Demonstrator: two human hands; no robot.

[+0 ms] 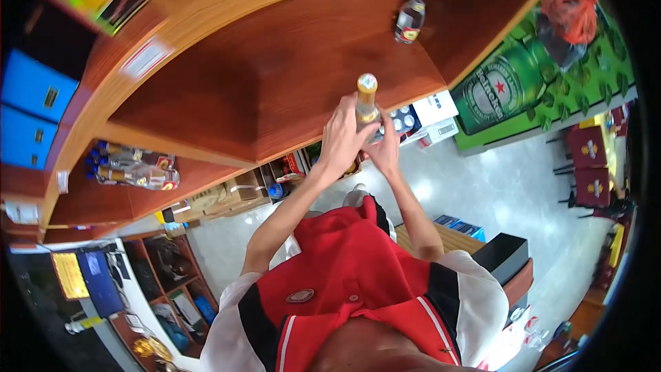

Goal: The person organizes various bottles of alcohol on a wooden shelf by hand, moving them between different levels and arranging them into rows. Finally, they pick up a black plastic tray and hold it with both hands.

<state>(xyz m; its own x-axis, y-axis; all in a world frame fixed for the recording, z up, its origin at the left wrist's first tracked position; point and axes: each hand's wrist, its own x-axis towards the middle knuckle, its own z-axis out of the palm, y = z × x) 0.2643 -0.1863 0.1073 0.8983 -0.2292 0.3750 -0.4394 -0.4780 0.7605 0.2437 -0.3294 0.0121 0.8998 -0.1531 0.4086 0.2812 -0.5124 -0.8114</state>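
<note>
A clear glass bottle with a gold neck and cap [368, 89] stands upright between my hands, in front of the wooden shelf's edge. My left hand [339, 139] is closed around its left side, the thumb reaching across the front. From the right, my right hand [384, 149] is wrapped round the lower part. The bottle's base and most of its label are hidden by my fingers. A similar bottle [411, 19] with a gold neck stands on the shelf [310, 48], near its right side wall.
Several bottles [141, 169] stand in the compartment at left, and blue boxes [34, 114] sit further left. Cartons and packs [406, 120] are below the shelf. A green beer display [499, 89] stands at right. Behind me are a black box [506, 255] and tables with chairs [591, 158].
</note>
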